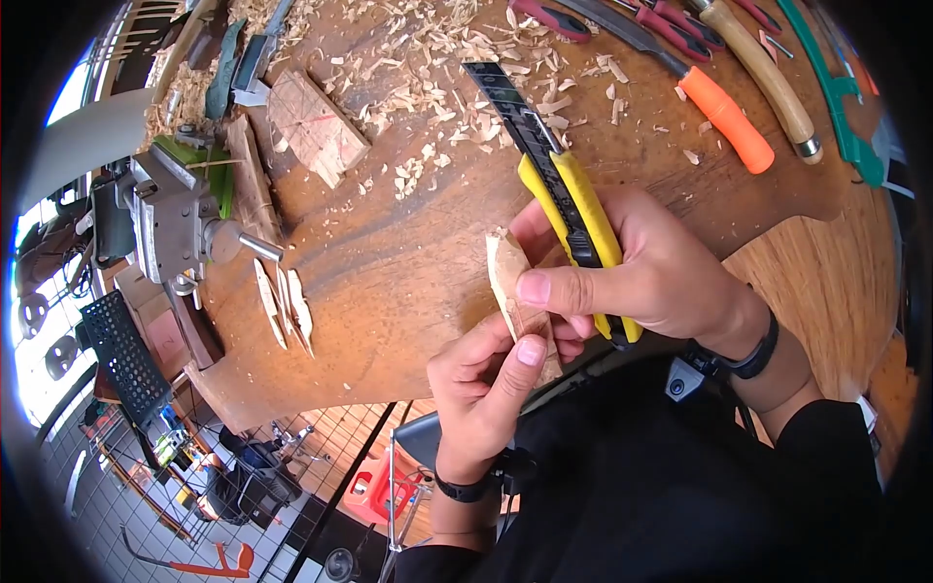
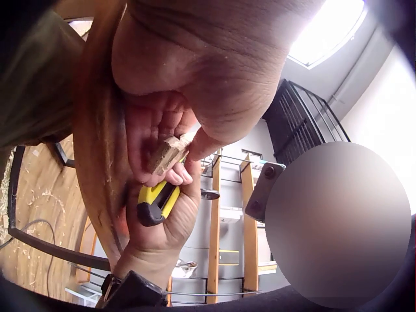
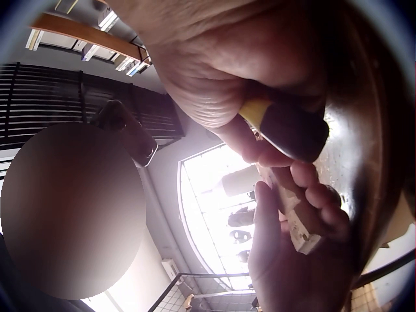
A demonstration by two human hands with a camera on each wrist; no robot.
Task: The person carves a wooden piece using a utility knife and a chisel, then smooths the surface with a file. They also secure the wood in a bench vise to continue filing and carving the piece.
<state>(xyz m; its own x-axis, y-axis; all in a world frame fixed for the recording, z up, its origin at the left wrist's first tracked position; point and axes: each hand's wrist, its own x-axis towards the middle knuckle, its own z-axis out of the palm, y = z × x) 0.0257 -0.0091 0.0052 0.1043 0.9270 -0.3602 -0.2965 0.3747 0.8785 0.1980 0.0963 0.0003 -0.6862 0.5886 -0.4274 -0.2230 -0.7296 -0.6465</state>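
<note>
A small carved piece of pale wood (image 1: 505, 270) is pinched between the thumb and fingers of my left hand (image 1: 478, 394). My right hand (image 1: 656, 267) grips a yellow and black snap-off utility knife (image 1: 595, 219), its dark blade extended and pointing away over the table. The right thumb also presses on the upper part of the wood. In the left wrist view the wood's squared end (image 2: 168, 155) shows above the knife's butt (image 2: 155, 211). The right wrist view has the same wood end (image 3: 304, 237) below the knife handle (image 3: 292, 130).
Wood shavings (image 1: 428, 117) litter the brown workbench (image 1: 389, 291). A flat board (image 1: 316, 126) and thin slivers (image 1: 282, 306) lie left, near a metal vise (image 1: 175, 214). An orange-handled tool (image 1: 729, 121) and a wooden-handled one (image 1: 768, 78) lie at the far right.
</note>
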